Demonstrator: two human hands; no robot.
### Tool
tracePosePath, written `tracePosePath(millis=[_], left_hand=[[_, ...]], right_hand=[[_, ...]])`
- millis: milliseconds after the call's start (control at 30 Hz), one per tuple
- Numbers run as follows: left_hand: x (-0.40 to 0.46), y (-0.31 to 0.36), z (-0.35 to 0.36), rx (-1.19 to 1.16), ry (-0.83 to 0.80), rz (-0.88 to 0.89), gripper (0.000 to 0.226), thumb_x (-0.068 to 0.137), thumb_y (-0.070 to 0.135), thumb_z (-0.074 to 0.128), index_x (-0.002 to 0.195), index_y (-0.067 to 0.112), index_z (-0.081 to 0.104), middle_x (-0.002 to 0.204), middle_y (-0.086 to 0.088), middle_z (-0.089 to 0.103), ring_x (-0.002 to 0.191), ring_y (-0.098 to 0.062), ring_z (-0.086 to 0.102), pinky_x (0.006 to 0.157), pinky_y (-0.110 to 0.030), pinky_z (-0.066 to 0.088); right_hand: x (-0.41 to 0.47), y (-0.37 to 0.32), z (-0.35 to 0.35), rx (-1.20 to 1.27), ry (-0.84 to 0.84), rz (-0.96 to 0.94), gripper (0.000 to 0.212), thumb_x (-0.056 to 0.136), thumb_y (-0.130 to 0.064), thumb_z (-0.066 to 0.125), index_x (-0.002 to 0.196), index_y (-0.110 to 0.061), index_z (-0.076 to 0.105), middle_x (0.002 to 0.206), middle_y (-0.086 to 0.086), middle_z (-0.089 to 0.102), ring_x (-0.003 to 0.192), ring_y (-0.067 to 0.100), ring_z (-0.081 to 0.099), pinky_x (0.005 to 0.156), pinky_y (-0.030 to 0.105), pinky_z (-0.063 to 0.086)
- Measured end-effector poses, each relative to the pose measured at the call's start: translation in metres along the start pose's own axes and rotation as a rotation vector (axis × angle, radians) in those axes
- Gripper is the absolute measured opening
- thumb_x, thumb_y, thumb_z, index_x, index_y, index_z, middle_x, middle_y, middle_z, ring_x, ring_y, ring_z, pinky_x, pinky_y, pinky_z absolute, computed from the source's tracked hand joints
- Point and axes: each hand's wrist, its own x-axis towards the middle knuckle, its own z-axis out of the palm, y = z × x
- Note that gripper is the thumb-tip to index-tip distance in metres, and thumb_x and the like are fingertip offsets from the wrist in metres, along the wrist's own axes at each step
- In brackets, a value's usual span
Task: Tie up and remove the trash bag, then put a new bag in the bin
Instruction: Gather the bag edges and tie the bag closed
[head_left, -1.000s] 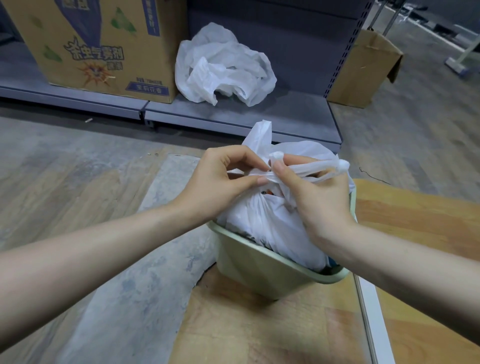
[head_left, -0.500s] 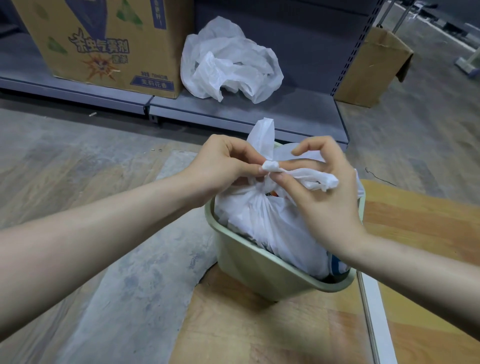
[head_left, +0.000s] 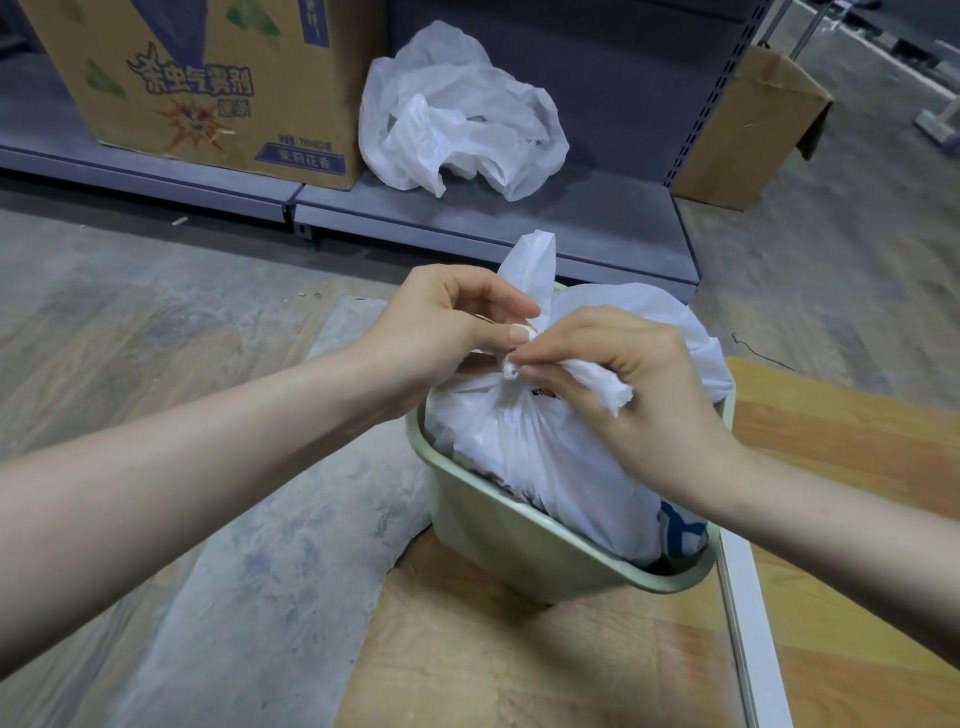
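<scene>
A full white trash bag (head_left: 550, 457) sits in a pale green bin (head_left: 524, 545) on the floor. Its top is gathered into a knot just above the bin's rim. My left hand (head_left: 441, 332) pinches one twisted end at the knot, and another bag end sticks up behind its fingers. My right hand (head_left: 634, 384) grips the other twisted end, which pokes out under its fingers. A crumpled empty white bag (head_left: 457, 114) lies on the low grey shelf (head_left: 597, 218) behind the bin.
A large printed cardboard box (head_left: 197, 83) stands on the shelf at the left. A smaller brown carton (head_left: 748, 124) sits on the floor at the right, past the shelf's upright. Wooden boards (head_left: 519, 649) and a white strip (head_left: 748, 623) lie under and beside the bin.
My hands have drawn closer together at the knot. The right hand has curled down over its twisted bag end, and the knot has pulled tighter and lower.
</scene>
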Motion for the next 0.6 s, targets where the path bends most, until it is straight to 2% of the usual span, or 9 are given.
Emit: tracePosePath(millis=[67,100,200,300,333,433,500,600], left_hand=[[-0.001,0.0,0.0,-0.004,0.01,0.02,0.024,0.079,-0.012,0.063,0.077,0.011,0.065,0.071,-0.006,0.063,0.058,-0.008,0.061,0.058,-0.015,0.052],[-0.002,0.0,0.0,-0.002,0.017,0.033,0.023,0.079,-0.012,0.063,0.078,0.011,0.065,0.073,-0.007,0.063,0.061,-0.01,0.06,0.059,-0.016,0.052],[-0.004,-0.002,0.002,0.011,0.04,0.116,0.024,0.078,-0.013,0.063,0.078,0.012,0.065,0.074,-0.008,0.063,0.062,-0.009,0.06,0.059,-0.016,0.051],[-0.006,-0.006,0.003,0.036,0.072,0.218,0.023,0.076,-0.01,0.067,0.077,0.012,0.066,0.073,-0.006,0.065,0.063,-0.009,0.062,0.064,-0.02,0.053],[-0.006,-0.008,0.003,0.053,0.078,0.254,0.02,0.074,-0.007,0.07,0.078,0.013,0.067,0.073,-0.005,0.067,0.066,-0.009,0.063,0.066,-0.022,0.054],[-0.009,-0.01,0.003,0.099,0.089,0.364,0.018,0.068,0.003,0.069,0.078,0.018,0.068,0.072,0.007,0.07,0.07,-0.004,0.064,0.068,-0.018,0.054],[-0.012,-0.011,0.004,0.165,0.094,0.444,0.021,0.07,0.003,0.069,0.079,0.021,0.067,0.073,0.011,0.069,0.071,0.001,0.063,0.066,-0.013,0.051],[-0.017,-0.013,0.004,0.247,0.089,0.542,0.02,0.075,0.002,0.068,0.085,0.02,0.067,0.078,0.004,0.07,0.079,-0.002,0.065,0.073,-0.015,0.053]], right_hand=[[0.001,0.002,0.002,-0.042,0.0,-0.015,0.01,0.079,-0.013,0.069,0.086,-0.012,0.076,0.084,0.001,0.061,0.076,0.01,0.057,0.065,0.012,0.046],[0.002,0.002,0.002,-0.069,0.007,-0.012,0.011,0.077,-0.011,0.07,0.085,-0.014,0.077,0.084,0.001,0.058,0.075,0.011,0.055,0.061,0.012,0.044],[0.003,0.002,0.003,-0.106,0.044,-0.004,0.011,0.074,-0.012,0.071,0.082,-0.017,0.077,0.077,-0.004,0.057,0.068,0.01,0.053,0.055,0.021,0.042],[0.004,0.0,0.003,-0.113,0.093,-0.024,0.009,0.074,-0.02,0.072,0.079,-0.013,0.074,0.076,0.0,0.059,0.068,0.014,0.055,0.055,0.032,0.045],[0.003,0.0,0.003,-0.129,0.108,-0.029,0.013,0.074,-0.021,0.073,0.082,-0.011,0.071,0.079,0.002,0.059,0.069,0.013,0.054,0.057,0.032,0.045],[0.002,0.001,0.004,-0.163,0.138,-0.005,0.038,0.074,-0.023,0.076,0.104,-0.008,0.059,0.094,0.001,0.058,0.069,-0.002,0.047,0.061,0.015,0.041],[0.002,0.002,0.003,-0.17,0.128,-0.003,0.047,0.075,-0.024,0.074,0.115,-0.008,0.055,0.094,0.001,0.06,0.065,0.002,0.048,0.059,0.016,0.041],[0.002,0.005,0.002,-0.183,0.121,-0.042,0.043,0.076,-0.017,0.071,0.115,-0.006,0.058,0.085,0.001,0.065,0.072,0.008,0.053,0.063,0.024,0.045]])
